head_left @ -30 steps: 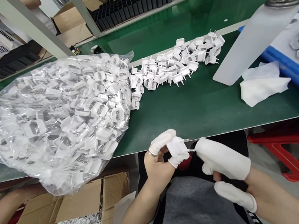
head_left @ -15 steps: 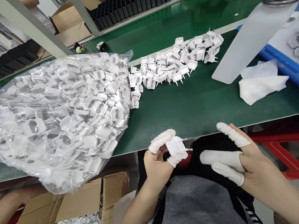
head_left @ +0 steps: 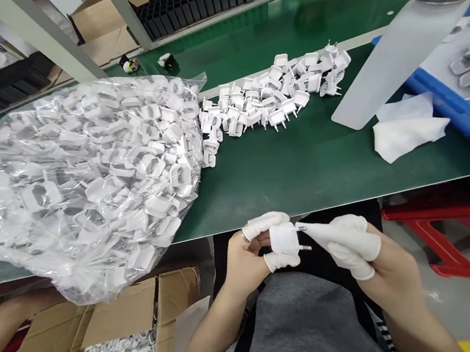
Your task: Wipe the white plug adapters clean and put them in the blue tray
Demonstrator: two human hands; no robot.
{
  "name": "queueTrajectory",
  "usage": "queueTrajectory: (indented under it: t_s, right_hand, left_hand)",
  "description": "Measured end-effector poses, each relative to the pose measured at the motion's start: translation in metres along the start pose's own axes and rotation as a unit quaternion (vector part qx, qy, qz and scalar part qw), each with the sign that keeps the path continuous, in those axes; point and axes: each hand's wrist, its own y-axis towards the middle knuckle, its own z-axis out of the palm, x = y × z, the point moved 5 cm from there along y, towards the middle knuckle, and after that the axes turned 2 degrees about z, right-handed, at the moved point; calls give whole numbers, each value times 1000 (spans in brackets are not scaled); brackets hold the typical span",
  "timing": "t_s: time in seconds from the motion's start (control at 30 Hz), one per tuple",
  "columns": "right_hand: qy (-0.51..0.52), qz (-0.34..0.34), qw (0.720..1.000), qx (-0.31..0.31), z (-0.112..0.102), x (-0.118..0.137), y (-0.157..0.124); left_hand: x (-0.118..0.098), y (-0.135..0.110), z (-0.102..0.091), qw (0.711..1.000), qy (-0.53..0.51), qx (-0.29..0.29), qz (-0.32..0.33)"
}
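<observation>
In my left hand (head_left: 248,254), thumb and finger pinch a white two-pin plug housing (head_left: 284,239), its metal pins pointing right. My right hand (head_left: 368,248) is closed, its fingers drawn together, and a tapering white tip reaches the upper pin. Whether that tip is a covered finger or a held piece of white material I cannot tell. White finger covers sit on fingers of both hands. Beyond them on the green bench (head_left: 262,184) lies a heap of similar plug housings (head_left: 268,95). A clear plastic bag (head_left: 90,182) full of white housings rests at the left.
A frosted, blade-shaped piece on a metal mount (head_left: 392,59) leans over the bench at right. Near it are white cloths (head_left: 410,134) and a blue tray (head_left: 458,106). Below are a cardboard box (head_left: 123,315) and a red stool (head_left: 439,236). Another person's arm (head_left: 17,320) shows at left.
My right hand has moved left to the plug's pins, and its spread fingers have come together. My left hand still pinches the plug housing, now slightly farther right.
</observation>
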Motion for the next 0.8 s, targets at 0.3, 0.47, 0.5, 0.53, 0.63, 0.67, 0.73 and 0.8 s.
queueTrajectory:
  t_s: [0.3,0.47,0.5,0.53,0.63,0.67,0.73,0.8]
  right_hand:
    - [-32,-99,984,143,21,9,-7]
    - [96,-35,981,166,21,11,-7]
    - [123,-36,978,162,19,13,-6]
    - [148,-38,975,160,18,14,-6]
    - [214,-21,962,169,20,15,-6]
    - [242,-6,955,172,22,13,-6]
    - [321,27,933,160,27,9,-8]
    - [412,58,899,136,31,5,-10]
  left_hand:
    - [-1,1,3,986,0,105,-132]
    - [-10,2,7,986,43,137,-82]
    - [-11,2,8,986,54,136,-75]
    - [-12,2,9,986,63,135,-71]
    - [-12,2,11,986,61,133,-77]
    - [-11,2,12,986,53,132,-82]
    - [-9,1,12,988,33,126,-84]
    - [-8,0,12,990,26,115,-73]
